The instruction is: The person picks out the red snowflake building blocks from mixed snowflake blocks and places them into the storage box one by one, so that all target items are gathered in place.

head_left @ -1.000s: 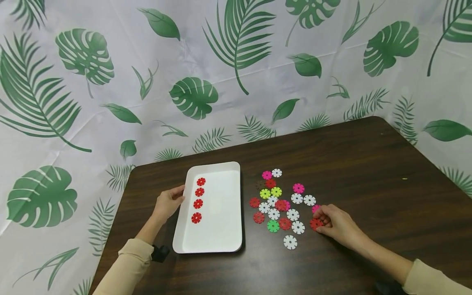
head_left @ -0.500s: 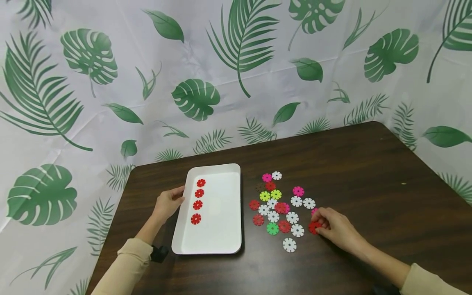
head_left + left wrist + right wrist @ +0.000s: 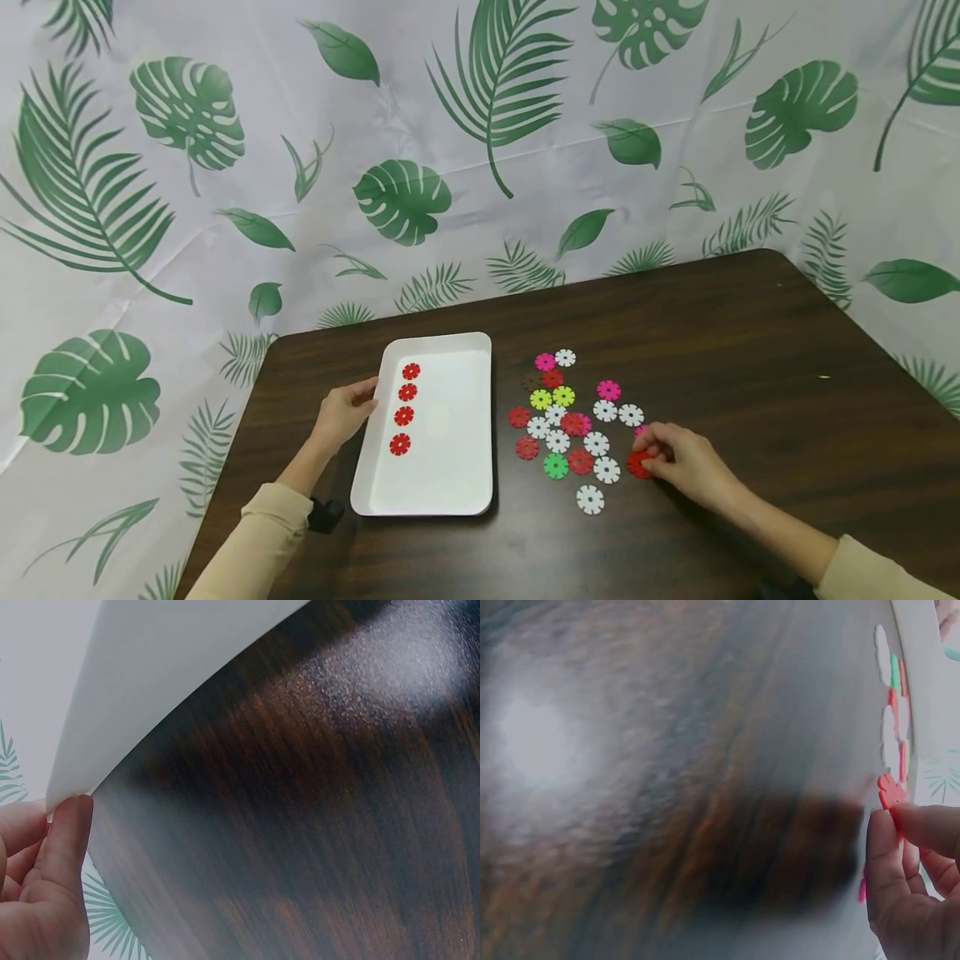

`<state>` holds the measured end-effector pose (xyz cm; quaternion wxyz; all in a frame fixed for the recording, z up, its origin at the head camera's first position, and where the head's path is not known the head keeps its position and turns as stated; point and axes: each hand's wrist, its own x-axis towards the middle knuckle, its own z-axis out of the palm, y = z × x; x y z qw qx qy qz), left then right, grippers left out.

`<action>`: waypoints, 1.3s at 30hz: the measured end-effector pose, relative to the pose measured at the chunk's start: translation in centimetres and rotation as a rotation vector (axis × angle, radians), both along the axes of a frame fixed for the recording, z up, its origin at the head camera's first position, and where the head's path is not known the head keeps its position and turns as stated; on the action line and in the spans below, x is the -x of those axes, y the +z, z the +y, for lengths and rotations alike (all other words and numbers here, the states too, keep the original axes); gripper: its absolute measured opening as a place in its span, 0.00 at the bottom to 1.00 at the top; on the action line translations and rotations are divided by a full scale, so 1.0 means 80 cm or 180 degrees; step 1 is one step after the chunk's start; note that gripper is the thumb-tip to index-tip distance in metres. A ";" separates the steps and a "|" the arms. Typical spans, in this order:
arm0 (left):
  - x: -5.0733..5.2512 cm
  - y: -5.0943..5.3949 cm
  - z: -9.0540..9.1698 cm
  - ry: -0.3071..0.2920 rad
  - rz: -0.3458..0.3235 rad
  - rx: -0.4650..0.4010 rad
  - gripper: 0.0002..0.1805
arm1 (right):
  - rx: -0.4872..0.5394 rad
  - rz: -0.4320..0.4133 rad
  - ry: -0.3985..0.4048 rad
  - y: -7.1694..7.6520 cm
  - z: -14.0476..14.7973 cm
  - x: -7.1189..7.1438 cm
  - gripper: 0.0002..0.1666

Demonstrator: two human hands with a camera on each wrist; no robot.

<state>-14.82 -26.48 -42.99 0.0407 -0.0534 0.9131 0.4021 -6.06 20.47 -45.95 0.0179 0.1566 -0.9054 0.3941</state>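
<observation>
Counts four red discs in a column inside the white tray, just right of the left hand. Counts, loose on the dark table left of the right hand, nine white discs, five loose red discs, two yellow discs, one green disc, one brown disc and four pink discs, including one partly hidden behind the right fingers. Pinches a single red disc between right thumb and fingertips, nearly meeting. Grips the tray's near edge with left thumb and fingers. Differs barely from a second ago, with both hands in almost the same places.
</observation>
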 end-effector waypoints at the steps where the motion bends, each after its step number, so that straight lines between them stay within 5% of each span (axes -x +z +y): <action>1: 0.001 0.000 0.000 -0.0002 0.0001 -0.0002 0.22 | 0.0001 -0.0045 0.0012 0.002 -0.001 0.001 0.14; 14: 0.000 -0.001 -0.001 0.0000 -0.0002 -0.0047 0.22 | 0.0405 -0.0486 0.0222 0.029 -0.038 0.028 0.08; 21: -0.003 0.002 0.002 -0.0077 0.0161 0.0006 0.21 | 0.0770 -0.0666 0.0346 0.043 -0.067 0.042 0.09; 29: -0.001 0.003 0.000 -0.0051 0.0032 -0.0001 0.22 | 0.1250 -0.1088 0.0445 0.050 -0.104 0.051 0.12; 39: -0.002 0.001 0.000 -0.0038 0.0021 -0.0009 0.22 | 0.1440 -0.1152 0.0540 0.057 -0.144 0.065 0.10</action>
